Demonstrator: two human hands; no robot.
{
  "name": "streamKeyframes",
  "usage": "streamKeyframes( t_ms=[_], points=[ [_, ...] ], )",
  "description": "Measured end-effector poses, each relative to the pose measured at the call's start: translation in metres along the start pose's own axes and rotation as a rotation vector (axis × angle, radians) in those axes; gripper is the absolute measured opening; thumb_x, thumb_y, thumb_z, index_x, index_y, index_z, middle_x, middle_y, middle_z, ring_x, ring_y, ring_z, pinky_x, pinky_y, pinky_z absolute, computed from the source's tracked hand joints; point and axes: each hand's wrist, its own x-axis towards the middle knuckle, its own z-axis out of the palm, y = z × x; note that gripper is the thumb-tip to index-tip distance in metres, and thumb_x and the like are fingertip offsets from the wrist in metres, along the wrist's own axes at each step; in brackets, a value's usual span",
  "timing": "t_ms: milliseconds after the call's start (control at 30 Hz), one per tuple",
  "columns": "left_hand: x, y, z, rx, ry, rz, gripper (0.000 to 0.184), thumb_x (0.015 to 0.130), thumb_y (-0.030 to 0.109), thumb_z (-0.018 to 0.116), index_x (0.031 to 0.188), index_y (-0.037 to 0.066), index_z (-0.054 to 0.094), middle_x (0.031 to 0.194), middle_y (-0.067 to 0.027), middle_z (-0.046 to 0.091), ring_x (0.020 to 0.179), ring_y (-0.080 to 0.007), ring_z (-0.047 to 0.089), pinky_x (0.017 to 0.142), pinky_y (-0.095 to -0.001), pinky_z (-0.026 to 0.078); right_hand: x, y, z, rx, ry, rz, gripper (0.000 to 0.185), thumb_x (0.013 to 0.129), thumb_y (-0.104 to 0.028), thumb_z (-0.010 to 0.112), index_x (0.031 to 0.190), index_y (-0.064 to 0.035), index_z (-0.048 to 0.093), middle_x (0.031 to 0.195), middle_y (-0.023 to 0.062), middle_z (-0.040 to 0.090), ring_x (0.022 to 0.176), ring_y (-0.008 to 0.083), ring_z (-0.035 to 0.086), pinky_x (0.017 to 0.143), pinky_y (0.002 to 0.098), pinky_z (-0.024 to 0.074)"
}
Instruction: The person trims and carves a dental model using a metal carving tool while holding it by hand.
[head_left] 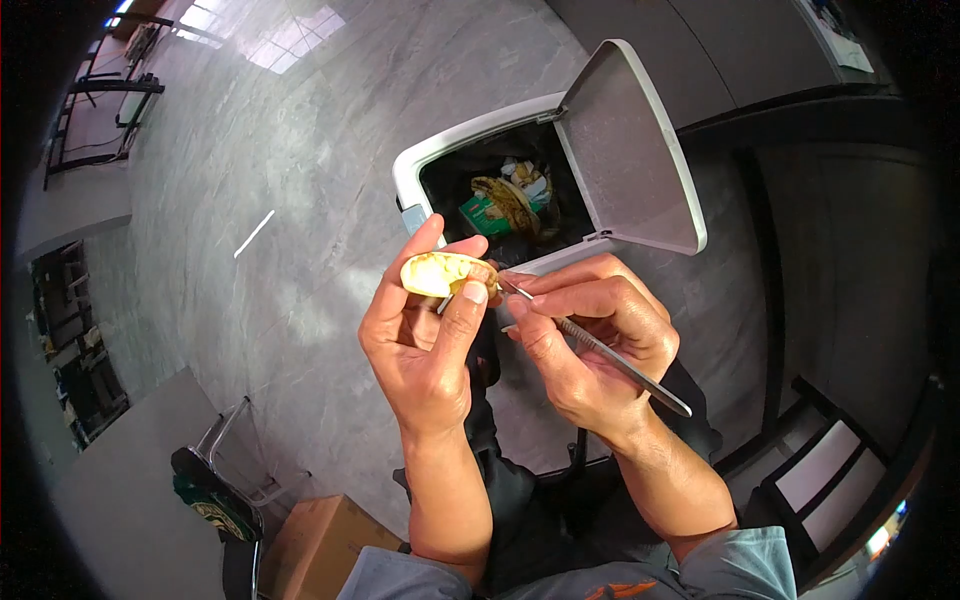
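Note:
My left hand [420,350] is raised over the front of an open bin, pinching a pale yellow oval piece [432,273] between thumb and fingers. The piece looks like part of a fruit or its husk, with a ragged inside and a browned right end. My right hand [602,340] grips a slim silver metal tool [625,368] with a ribbed handle, like a scalpel or tweezers. Its narrow tip points at the browned end of the piece; whether they touch I cannot tell. The tool's broad rounded end sticks out below my right hand.
The white bin [408,175] has its lid [640,150] swung up to the right. Inside lie a brown-spotted peel [508,203], a green box [482,215] and crumpled paper. A cardboard box [325,550] and a metal-legged chair [225,440] stand at lower left, with a white strip [254,233] on the floor.

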Motion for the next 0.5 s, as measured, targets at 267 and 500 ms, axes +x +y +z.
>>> streamKeyframes(
  t_ms=[267,500],
  points=[
    [0.0006,0.0011,0.0005,-0.041,0.013,-0.056,0.052,0.094,-0.003,0.068,0.143,-0.007,0.051,0.121,-0.0234,0.068,0.100,-0.0173,0.068,0.090,-0.0292,0.055,-0.0004,-0.0016,-0.0014,-0.001,-0.014,0.058,0.011,0.081,0.009,0.077,0.086,0.0017,0.071,0.091,0.0135,0.073,0.081,0.0160,0.073,0.065,0.0252,0.0593],
    [0.0004,0.0021,0.0018,-0.039,0.004,-0.024,0.051,0.093,-0.004,0.068,0.142,-0.006,0.052,0.122,-0.0231,0.068,0.100,-0.0169,0.068,0.093,-0.0298,0.054,0.0000,0.0004,-0.0009,-0.017,-0.039,0.001,0.011,0.080,0.009,0.078,0.086,0.0009,0.072,0.090,0.0139,0.074,0.087,0.0189,0.076,0.066,0.0254,0.0597]
  ],
)
